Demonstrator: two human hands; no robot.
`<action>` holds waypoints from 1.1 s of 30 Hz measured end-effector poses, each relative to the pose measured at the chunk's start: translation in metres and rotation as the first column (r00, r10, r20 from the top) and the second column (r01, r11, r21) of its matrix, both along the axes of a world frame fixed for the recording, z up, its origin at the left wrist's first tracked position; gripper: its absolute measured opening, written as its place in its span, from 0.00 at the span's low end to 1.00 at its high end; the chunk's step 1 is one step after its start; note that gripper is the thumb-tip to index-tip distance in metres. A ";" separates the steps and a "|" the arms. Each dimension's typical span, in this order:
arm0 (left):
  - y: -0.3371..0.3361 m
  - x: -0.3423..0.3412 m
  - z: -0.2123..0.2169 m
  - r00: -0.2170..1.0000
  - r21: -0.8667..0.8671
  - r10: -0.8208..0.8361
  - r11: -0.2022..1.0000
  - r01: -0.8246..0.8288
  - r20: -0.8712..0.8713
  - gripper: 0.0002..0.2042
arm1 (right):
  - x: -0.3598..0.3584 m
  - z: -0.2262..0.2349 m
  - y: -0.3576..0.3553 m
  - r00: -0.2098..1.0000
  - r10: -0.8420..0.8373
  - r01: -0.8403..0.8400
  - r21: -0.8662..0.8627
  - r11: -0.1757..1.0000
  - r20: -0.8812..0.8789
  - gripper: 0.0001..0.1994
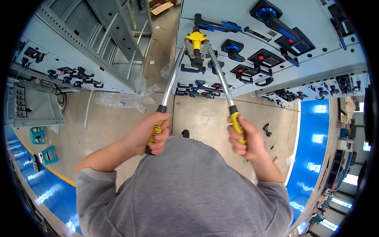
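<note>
A two-handed lever riveter with a yellow head, silver arms and yellow-and-black grips reaches away from me. My left hand is closed round its left grip. Round the right grip is my right hand, also closed. The arms stand spread apart in a V. The riveter's head is at the left edge of a light grey cabinet front, close to a black-and-blue door handle. From this view I cannot tell whether its tip touches the cabinet.
Black-and-blue rotary handles and dark panels with red buttons stud the cabinet front. An open metal frame stands at the left. Clear plastic sheeting lies on the floor. A cordless drill lies at the right; teal stools stand at the left.
</note>
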State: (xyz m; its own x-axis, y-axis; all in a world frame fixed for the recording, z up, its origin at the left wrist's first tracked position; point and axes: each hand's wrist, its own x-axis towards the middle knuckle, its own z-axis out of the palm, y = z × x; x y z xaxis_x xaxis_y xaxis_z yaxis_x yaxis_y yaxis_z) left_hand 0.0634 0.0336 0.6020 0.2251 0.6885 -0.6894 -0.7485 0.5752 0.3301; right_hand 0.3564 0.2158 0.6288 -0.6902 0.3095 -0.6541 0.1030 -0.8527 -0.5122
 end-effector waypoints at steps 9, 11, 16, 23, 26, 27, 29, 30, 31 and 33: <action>0.016 0.043 0.026 0.982 0.117 0.151 0.984 -0.138 -0.116 0.18 | -0.074 -0.004 -0.091 0.985 -0.130 0.125 -0.049 0.991 -0.113 0.21; 0.006 0.023 0.025 0.985 0.088 0.066 0.995 -0.052 -0.161 0.18 | -0.072 -0.007 -0.092 0.991 -0.128 0.127 -0.011 0.992 -0.050 0.20; -0.018 -0.091 0.022 0.936 0.029 -0.180 0.980 0.198 -0.301 0.17 | -0.009 0.007 -0.011 0.981 0.114 -0.142 0.172 0.975 0.159 0.21; 0.001 -0.226 0.020 0.853 0.124 -0.321 0.908 0.401 -0.412 0.19 | 0.045 0.038 0.171 0.909 0.299 -0.409 0.492 0.769 0.289 0.23; 0.010 -0.238 0.021 0.812 0.109 -0.332 0.896 0.431 -0.479 0.20 | 0.044 0.030 0.202 0.899 0.329 -0.432 0.460 0.775 0.289 0.23; 0.013 -0.237 0.022 0.797 0.093 -0.337 0.895 0.437 -0.501 0.20 | 0.044 0.026 0.208 0.894 0.341 -0.442 0.449 0.776 0.291 0.23; 0.005 -0.216 0.015 0.767 0.098 -0.329 0.887 0.451 -0.551 0.20 | 0.053 0.001 0.195 0.911 0.331 -0.408 0.412 0.815 0.247 0.23; -0.001 -0.199 0.011 0.752 0.101 -0.324 0.883 0.458 -0.574 0.21 | 0.057 -0.009 0.179 0.920 0.323 -0.387 0.379 0.841 0.221 0.23; -0.007 -0.176 0.012 0.766 0.099 -0.319 0.891 0.443 -0.559 0.21 | 0.051 -0.006 0.154 0.923 0.343 -0.381 0.272 0.884 0.177 0.23; -0.013 -0.132 0.012 0.829 0.101 -0.269 0.927 0.361 -0.490 0.20 | 0.031 0.007 0.094 0.933 0.325 -0.349 0.164 0.923 0.155 0.23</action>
